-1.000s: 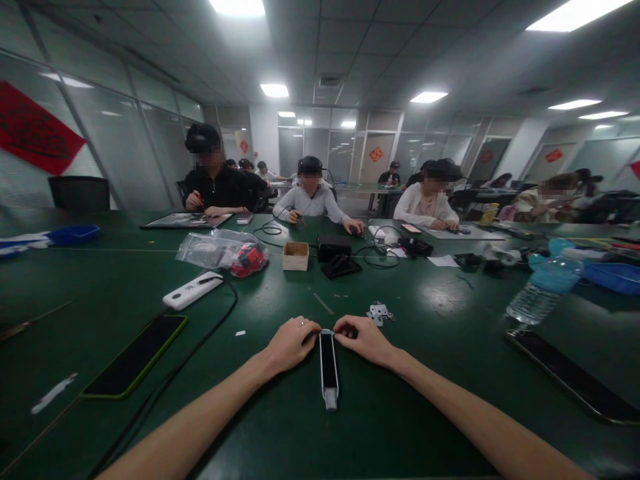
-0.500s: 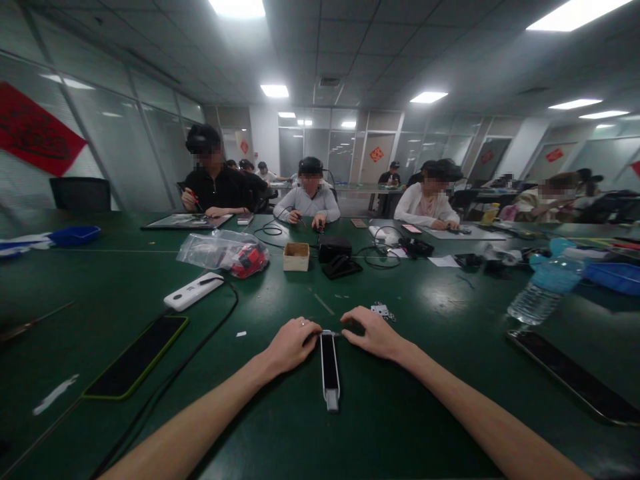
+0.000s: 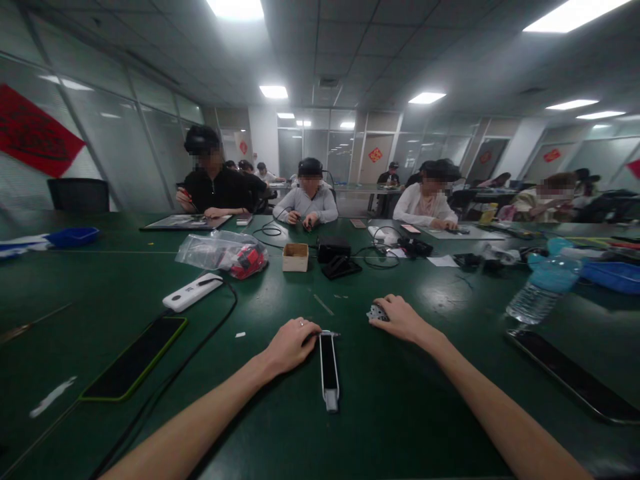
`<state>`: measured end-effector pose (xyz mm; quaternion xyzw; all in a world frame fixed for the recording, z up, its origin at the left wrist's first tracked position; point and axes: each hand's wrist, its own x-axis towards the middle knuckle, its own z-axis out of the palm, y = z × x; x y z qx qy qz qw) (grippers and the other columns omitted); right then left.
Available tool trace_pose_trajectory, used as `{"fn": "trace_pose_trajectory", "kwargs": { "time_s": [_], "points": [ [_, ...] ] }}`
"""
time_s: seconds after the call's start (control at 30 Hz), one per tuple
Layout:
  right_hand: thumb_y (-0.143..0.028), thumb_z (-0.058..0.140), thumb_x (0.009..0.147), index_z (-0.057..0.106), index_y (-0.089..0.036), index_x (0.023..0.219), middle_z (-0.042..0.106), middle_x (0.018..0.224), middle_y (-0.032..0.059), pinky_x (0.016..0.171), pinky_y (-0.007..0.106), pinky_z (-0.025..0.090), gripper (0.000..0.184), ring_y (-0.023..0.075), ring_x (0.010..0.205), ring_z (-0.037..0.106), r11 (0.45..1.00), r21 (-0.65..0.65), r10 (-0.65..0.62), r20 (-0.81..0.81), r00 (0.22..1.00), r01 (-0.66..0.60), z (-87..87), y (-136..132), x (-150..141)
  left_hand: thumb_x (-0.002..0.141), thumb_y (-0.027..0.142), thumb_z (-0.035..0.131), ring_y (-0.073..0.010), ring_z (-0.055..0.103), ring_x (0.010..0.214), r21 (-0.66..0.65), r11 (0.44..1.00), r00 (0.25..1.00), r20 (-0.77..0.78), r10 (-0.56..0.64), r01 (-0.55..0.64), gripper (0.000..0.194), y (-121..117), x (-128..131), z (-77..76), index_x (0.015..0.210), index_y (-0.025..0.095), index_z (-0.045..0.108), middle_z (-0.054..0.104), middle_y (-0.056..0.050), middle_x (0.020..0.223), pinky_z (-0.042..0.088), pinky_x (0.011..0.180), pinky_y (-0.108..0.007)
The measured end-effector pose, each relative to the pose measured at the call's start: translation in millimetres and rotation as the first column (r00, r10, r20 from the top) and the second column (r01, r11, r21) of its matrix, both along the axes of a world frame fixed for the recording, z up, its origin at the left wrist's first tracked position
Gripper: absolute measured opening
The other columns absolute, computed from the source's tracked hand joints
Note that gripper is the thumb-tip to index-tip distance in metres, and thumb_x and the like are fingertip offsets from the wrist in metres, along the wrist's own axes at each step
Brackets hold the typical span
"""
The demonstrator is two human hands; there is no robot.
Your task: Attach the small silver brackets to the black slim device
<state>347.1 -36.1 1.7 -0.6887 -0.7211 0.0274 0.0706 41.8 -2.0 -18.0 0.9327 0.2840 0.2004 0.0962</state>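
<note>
Cupped over the small metal bracket [image 3: 377,313], my right hand [image 3: 403,320] may have it, I can't quite tell; my left hand [image 3: 293,345] rests open by the black-and-white strip [image 3: 329,367]; lifting the bracket looks next.

I counted two hands [image 3: 293,345] and one white and black stick [image 3: 329,370] on the counter [image 3: 400,413]. I also counted one water bottle [image 3: 533,303], one wood box [image 3: 295,257], one plastic bag [image 3: 213,255], two black phones [image 3: 134,349] and two blue trays [image 3: 74,237]. Four people [image 3: 310,200] sat across from me.
</note>
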Motion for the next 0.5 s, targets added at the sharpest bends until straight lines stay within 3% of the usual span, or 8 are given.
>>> {"fn": "trace_pose_trajectory", "kwargs": {
  "time_s": [0.27, 0.5],
  "points": [
    [-0.05, 0.061, 0.077, 0.056, -0.017, 0.119, 0.051, 0.111, 0.016, 0.082, 0.035, 0.04, 0.054, 0.0286, 0.1, 0.047, 0.999, -0.014, -0.053, -0.037, 0.998, 0.053, -10.4, 7.4, 9.5, 0.088, 0.016, 0.047, -0.0178, 0.057, 0.086, -0.014, 1.0, 1.0, 0.002, 0.002, -0.002, 0.019, -1.6, 0.2, 2.6, 0.101, 0.019, 0.06, 0.065, -0.004, 0.094, 0.044, 0.079, -0.03],
    [-0.043, 0.062, 0.077, 0.06, -0.019, 0.103, 0.051, 0.111, 0.0129, 0.082, 0.034, 0.04, 0.036, 0.0265, 0.101, 0.047, 0.998, -0.039, -0.061, -0.123, 0.991, 0.056, -8.9, 6.9, 10.5, 0.088, 0.015, 0.047, -0.0175, 0.057, 0.085, -0.029, 1.0, 1.0, -0.006, 0.003, -0.003, 0.018, -4.1, 0.1, 6.7, 0.1, 0.019, 0.06, 0.065, -0.004, 0.093, 0.044, 0.078, -0.029]
  ]
}}
